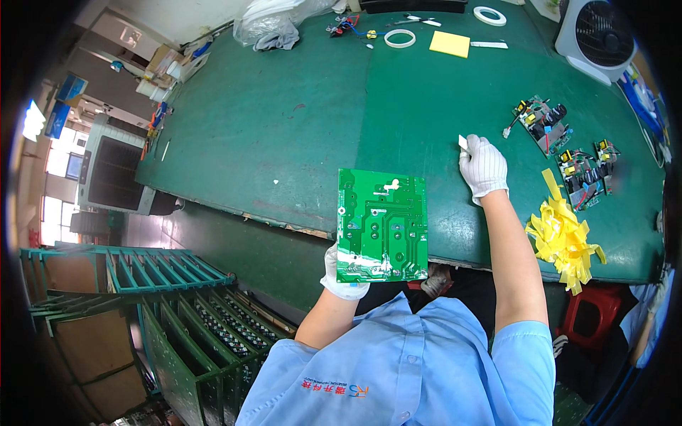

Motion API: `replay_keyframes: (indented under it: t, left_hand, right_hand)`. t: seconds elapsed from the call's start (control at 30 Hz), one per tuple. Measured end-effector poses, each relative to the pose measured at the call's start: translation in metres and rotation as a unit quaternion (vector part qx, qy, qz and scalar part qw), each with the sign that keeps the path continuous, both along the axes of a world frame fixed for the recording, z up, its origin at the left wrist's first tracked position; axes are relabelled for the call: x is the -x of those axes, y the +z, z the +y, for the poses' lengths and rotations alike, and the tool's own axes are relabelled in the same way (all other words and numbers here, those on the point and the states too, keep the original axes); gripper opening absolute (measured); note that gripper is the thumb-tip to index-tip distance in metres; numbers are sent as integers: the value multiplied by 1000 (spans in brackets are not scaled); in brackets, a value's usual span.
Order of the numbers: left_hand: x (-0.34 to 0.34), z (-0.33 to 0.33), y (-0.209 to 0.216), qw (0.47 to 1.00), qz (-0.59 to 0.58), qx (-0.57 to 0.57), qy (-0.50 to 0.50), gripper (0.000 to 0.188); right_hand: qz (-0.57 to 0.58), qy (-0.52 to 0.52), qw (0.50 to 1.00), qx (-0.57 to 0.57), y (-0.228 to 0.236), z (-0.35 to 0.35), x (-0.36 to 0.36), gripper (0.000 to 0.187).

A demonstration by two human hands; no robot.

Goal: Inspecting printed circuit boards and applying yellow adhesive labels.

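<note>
My left hand [344,282], in a white glove, grips the lower left edge of a green circuit board [387,238]. The board is held up over the table's near edge, with its trace side showing; most of the fingers are behind it. To the right, my right hand [484,169], in a striped white glove, is closed over the green table [312,121]. A small flat white piece [462,143] sticks out from its thumb and fingertips; I cannot make out its kind.
At the right lie assembled circuit boards [543,128] with wires and a heap of yellow tape strips [565,238]. A fan [600,39], tape rolls [400,38] and a yellow pad [449,44] are at the back. Green racks [206,326] stand lower left, a red stool [591,312] lower right.
</note>
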State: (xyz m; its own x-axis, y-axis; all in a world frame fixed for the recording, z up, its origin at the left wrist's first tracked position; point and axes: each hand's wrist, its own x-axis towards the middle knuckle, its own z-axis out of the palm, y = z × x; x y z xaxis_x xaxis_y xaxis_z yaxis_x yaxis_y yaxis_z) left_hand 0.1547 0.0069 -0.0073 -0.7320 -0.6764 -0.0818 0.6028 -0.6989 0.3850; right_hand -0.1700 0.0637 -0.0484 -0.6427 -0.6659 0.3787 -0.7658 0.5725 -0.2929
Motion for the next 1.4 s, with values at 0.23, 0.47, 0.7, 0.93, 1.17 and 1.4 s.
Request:
replay_keyframes:
  t: [0.23, 0.47, 0.7, 0.93, 1.17, 1.4]
  left_hand:
    - [-3, -4, -12, 998, 59, 3, -30, 50]
    - [-6, -2, -14, 999, 32, -8, -9, 50]
    - [-6, 0, -11, 998, 53, -27, -31, 58]
    - [-3, 5, -8, 1000, -10, -23, -18, 41]
    - [-14, -2, -40, 997, 23, -30, -73, 37]
    - [-11, 1, -20, 996, 45, 25, -73, 50]
  right_hand:
    - [1, 3, 1000, 6, -1, 1, 0, 11]
    - [0, 3, 1000, 5, -1, 0, 1, 12]
    - [-15, -3, 1000, -14, 0, 1, 0, 12]
    - [-8, 3, 1000, -3, -1, 1, 0, 13]
    - [3, 8, 1000, 19, 0, 2, 0, 13]
    - [-22, 3, 1000, -4, 1, 1, 0, 15]
